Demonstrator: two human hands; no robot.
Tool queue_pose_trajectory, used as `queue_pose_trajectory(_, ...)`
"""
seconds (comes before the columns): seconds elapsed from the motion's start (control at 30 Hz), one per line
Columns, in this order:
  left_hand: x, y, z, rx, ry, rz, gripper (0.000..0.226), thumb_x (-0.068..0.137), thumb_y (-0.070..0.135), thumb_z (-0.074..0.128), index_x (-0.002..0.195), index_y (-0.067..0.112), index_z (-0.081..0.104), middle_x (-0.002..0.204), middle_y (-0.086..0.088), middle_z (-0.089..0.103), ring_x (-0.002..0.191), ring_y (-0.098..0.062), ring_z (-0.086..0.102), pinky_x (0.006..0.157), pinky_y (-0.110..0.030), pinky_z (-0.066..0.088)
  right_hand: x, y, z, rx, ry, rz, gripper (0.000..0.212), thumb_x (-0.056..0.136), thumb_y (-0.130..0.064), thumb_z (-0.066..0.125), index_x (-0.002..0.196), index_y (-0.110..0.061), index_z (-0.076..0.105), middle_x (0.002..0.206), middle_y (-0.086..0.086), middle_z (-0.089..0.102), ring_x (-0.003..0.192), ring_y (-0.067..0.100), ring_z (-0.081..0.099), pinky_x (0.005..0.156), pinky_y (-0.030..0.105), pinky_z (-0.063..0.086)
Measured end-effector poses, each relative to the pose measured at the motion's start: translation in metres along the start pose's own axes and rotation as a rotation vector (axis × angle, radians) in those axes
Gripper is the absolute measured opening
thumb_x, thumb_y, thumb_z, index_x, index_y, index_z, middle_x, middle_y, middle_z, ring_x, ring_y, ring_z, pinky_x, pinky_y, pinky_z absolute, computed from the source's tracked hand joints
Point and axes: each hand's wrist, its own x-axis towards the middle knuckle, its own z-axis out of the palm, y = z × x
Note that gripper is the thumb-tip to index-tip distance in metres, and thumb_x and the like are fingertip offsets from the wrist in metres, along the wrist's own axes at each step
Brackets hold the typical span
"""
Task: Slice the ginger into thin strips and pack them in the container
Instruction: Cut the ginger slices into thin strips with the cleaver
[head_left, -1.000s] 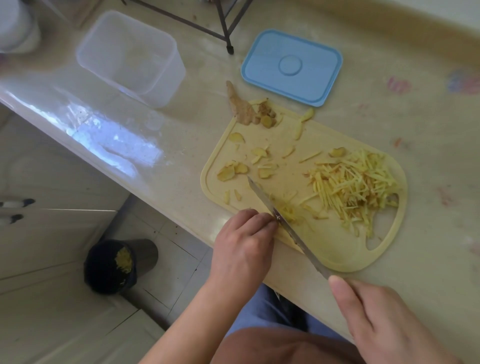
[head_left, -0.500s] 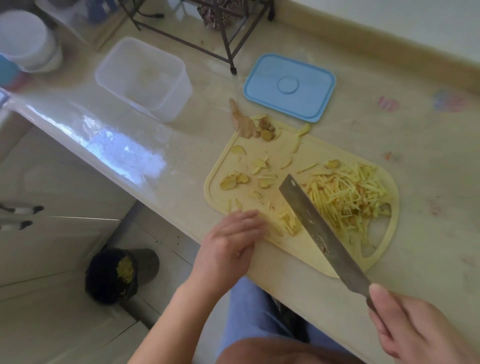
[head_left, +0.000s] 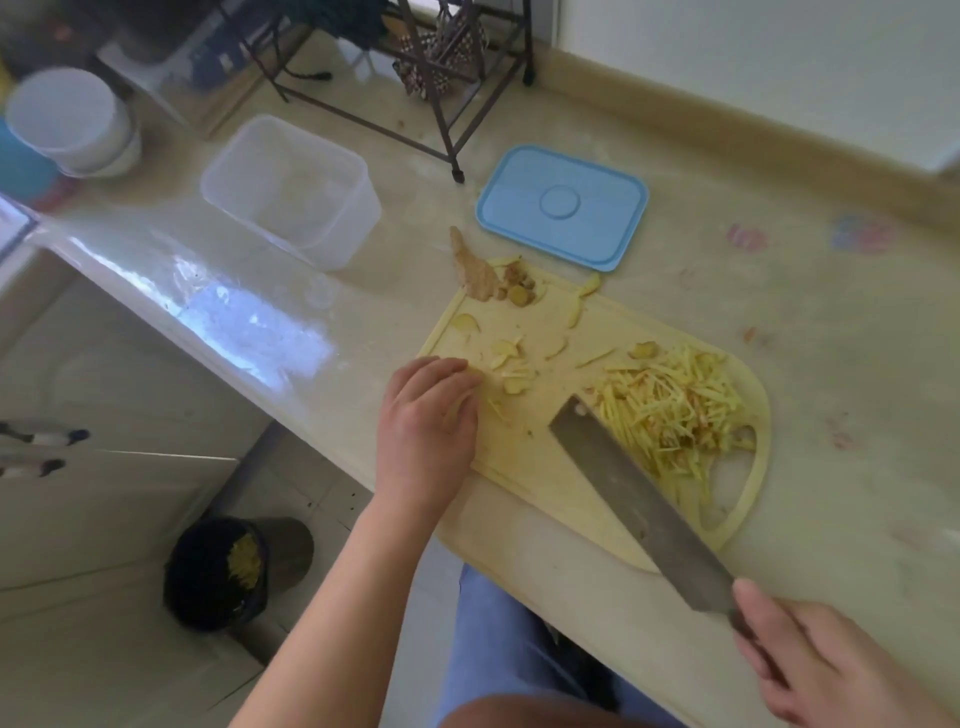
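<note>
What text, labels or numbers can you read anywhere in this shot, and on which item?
None can be read.
Blue lid: only a raised circle, no lettering.
Clear container: no visible print.
Cleaver blade: a dark mark near the tip, too blurred to read.
Counter: faded red and blue smudges at the right, not legible as words.
White tub: blurred, no text discernible.

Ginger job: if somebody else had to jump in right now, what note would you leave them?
Left hand: curled fingers rest on the pale yellow plastic cutting board, over loose ginger slices; grip unclear.
Right hand: holds the broad steel cleaver, blade flat against the pile of thin ginger strips.
Done: a large pile is cut.
Left: slice the scattered yellow ginger slices. The knobbly ginger piece sits at the board's far corner. Pack the strips into the clear plastic container, which holds no ginger yet. The blue rectangular lid lies beside it.
</note>
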Motion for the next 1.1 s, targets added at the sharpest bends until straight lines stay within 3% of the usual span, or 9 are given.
queue_pose_trajectory(0.1,0.004,0.002,-0.001,-0.019,0.042,-0.044,0.02,0.083,0.004,0.075,0.101,0.011,0.078,0.109,0.0,0.071,0.111,-0.023,0.059,0.099,-0.03,0.046,-0.001,0.013,-0.004,0.071,0.085,0.017,0.096,0.043,-0.104,0.034,0.061,-0.013,0.06,0.046,0.011,0.055,0.04,0.021,0.051,0.045,0.024,0.04)
queue_pose_trajectory(0.2,0.014,0.003,-0.012,-0.061,0.087,-0.219,0.026,0.088,0.004,0.07,0.113,0.012,0.072,0.116,0.005,0.066,0.115,-0.019,0.057,0.103,-0.015,0.039,-0.006,0.012,0.007,0.143,0.23,-0.062,0.059,0.066,-0.085,0.057,0.065,-0.028,0.069,0.055,0.0,0.066,0.048,0.016,0.064,0.052,0.029,0.054)
queue_pose_trajectory(0.27,0.022,-0.003,-0.019,-0.07,0.035,-0.375,0.027,0.094,0.01,0.064,0.119,0.018,0.069,0.121,0.004,0.064,0.12,-0.019,0.054,0.107,-0.027,0.041,0.001,0.009,0.01,0.167,0.211,-0.102,0.05,0.078,-0.068,0.062,0.064,-0.021,0.069,0.051,0.011,0.062,0.045,0.023,0.061,0.048,0.036,0.052)
queue_pose_trajectory(0.37,0.028,-0.011,-0.021,0.028,-0.136,-0.235,0.02,0.093,0.016,0.067,0.112,0.016,0.074,0.116,0.001,0.066,0.112,-0.025,0.053,0.099,-0.048,0.046,0.013,0.012,0.007,0.163,0.161,-0.071,0.096,0.045,-0.101,0.042,0.067,-0.01,0.063,0.057,0.027,0.057,0.039,0.03,0.053,0.045,0.027,0.042)
queue_pose_trajectory(0.43,0.027,-0.015,-0.018,0.12,-0.165,-0.08,0.015,0.088,0.015,0.074,0.102,0.017,0.078,0.105,0.0,0.068,0.102,-0.029,0.054,0.087,-0.049,0.047,0.018,0.014,0.004,0.143,0.113,-0.041,0.104,0.04,-0.105,0.035,0.064,-0.007,0.06,0.054,0.028,0.056,0.041,0.035,0.052,0.046,0.024,0.039)
queue_pose_trajectory(0.63,0.033,-0.008,-0.022,0.196,-0.223,-0.171,0.008,0.084,0.021,0.078,0.093,0.02,0.078,0.09,0.008,0.068,0.094,-0.023,0.056,0.085,-0.034,0.031,0.026,0.009,0.003,0.037,0.08,-0.066,0.105,0.04,-0.106,0.028,0.055,-0.006,0.055,0.044,0.019,0.051,0.037,0.018,0.049,0.043,0.022,0.035)
queue_pose_trajectory(0.77,0.035,-0.007,-0.029,0.15,-0.259,-0.164,0.007,0.083,0.013,0.077,0.087,0.018,0.073,0.081,0.016,0.058,0.09,-0.022,0.056,0.084,-0.039,0.042,0.022,0.01,0.004,0.027,0.085,-0.093,0.106,0.037,-0.107,0.025,0.054,-0.007,0.057,0.046,0.017,0.058,0.041,0.026,0.054,0.044,0.022,0.038)
queue_pose_trajectory(0.97,0.057,-0.001,-0.03,0.021,-0.345,-0.108,0.008,0.084,0.01,0.075,0.089,0.016,0.078,0.082,0.011,0.062,0.084,-0.014,0.056,0.078,-0.029,0.045,0.02,0.005,0.006,0.007,0.113,-0.121,0.107,0.032,-0.108,0.026,0.054,-0.009,0.059,0.048,0.018,0.059,0.044,0.028,0.055,0.046,0.025,0.041)
queue_pose_trajectory(1.1,0.059,-0.008,-0.018,0.01,-0.386,-0.043,0.011,0.078,0.012,0.08,0.087,0.017,0.082,0.087,0.01,0.062,0.087,-0.019,0.059,0.082,-0.038,0.051,0.019,-0.001,0.008,0.016,0.145,-0.135,0.103,0.038,-0.107,0.026,0.056,-0.011,0.06,0.047,0.015,0.059,0.042,0.022,0.055,0.049,0.03,0.044)
